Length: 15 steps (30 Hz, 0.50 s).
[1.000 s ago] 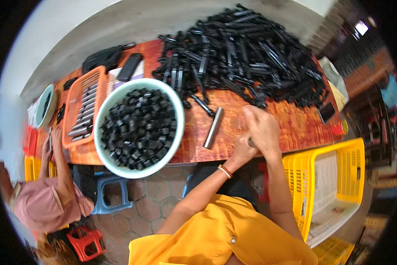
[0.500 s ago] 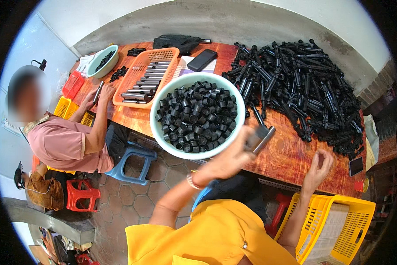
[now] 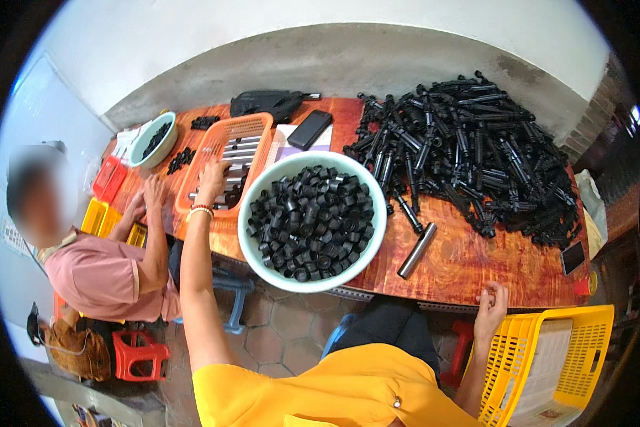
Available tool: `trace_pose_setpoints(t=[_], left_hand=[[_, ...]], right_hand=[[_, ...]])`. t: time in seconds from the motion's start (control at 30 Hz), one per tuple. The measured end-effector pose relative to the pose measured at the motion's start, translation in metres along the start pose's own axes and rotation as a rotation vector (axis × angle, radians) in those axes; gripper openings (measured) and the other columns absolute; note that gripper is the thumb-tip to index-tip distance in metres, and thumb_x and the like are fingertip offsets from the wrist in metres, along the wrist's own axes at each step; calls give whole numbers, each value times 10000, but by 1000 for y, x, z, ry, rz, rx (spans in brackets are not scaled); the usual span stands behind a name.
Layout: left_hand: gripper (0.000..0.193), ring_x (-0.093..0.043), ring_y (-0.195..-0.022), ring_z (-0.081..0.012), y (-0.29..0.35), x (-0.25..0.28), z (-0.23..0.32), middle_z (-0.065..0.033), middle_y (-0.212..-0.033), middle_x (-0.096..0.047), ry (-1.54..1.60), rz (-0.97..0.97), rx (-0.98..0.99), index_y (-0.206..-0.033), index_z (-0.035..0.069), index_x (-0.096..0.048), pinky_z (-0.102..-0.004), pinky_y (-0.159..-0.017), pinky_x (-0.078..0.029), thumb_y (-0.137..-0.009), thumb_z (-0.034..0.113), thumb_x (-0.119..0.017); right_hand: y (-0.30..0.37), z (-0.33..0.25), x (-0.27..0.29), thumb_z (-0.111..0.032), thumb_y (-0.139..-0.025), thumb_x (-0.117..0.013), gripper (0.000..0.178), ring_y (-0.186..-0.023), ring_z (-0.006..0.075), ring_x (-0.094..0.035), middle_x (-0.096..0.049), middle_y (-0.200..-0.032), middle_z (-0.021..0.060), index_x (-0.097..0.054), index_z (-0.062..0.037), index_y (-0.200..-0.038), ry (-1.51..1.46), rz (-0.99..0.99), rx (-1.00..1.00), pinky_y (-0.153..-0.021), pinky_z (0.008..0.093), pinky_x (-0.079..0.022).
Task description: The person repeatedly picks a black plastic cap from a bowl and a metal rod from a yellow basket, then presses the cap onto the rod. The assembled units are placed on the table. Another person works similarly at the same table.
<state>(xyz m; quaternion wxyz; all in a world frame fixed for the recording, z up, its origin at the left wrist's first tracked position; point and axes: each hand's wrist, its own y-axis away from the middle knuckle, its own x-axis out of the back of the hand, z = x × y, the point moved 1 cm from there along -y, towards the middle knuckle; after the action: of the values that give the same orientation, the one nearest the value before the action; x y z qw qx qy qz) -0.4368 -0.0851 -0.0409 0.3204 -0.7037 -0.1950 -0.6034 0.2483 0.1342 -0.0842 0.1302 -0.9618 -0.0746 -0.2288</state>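
My left hand [image 3: 212,183] reaches far left into an orange plastic basket [image 3: 265,139] and touches the metal tubes [image 3: 242,151] lying in it. Its fingertips are partly hidden, so I cannot tell if they grip one. On the bare table before me rests a single silver tube [image 3: 417,250] with dark ends. Close to the front edge my right hand [image 3: 490,310] is loosely curled, fingers apart and holding nothing. Between the basket and the lone tube stands a pale green bowl [image 3: 243,245] full of short black plastic rings [image 3: 309,220].
A big heap of black rod-shaped parts [image 3: 469,156] covers the table's right back. A black phone-like box [image 3: 310,129] and a dark phone [image 3: 573,257] lie on it. A yellow crate [image 3: 505,356] stands by my right arm. A co-worker [image 3: 106,277] sits at left.
My left hand has let go of the silver tube, which now lies on the table, and has swung left over the bowl into the orange basket. My right hand stays near the table edge.
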Motion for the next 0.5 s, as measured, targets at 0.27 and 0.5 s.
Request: trace_pose_setpoints(t=[0.27, 0.5], left_hand=[[238, -597, -937, -375, -9, -50, -46, -205, -935, -643, -15, -31, -46, -940, 57, -671, -462, -801, -473, -782, 34, -495], [238, -592, -1012, -284, -13, 19, 39, -187, -1115, -605, 417, 376, -232, -1069, -16, -606, -393, -872, -460, -939, 129, -470]], right_hand=[[18, 2, 17, 13, -871, -535, 119, -713, 147, -546, -495, -908, 66, -565, 7, -986, 189, 58, 44, -622, 263, -472], [19, -9, 7, -117, -908, -521, 149, -637, 270, -551, -529, -750, 136, -582, 19, -901, 229, 23, 30, -586, 346, -435]])
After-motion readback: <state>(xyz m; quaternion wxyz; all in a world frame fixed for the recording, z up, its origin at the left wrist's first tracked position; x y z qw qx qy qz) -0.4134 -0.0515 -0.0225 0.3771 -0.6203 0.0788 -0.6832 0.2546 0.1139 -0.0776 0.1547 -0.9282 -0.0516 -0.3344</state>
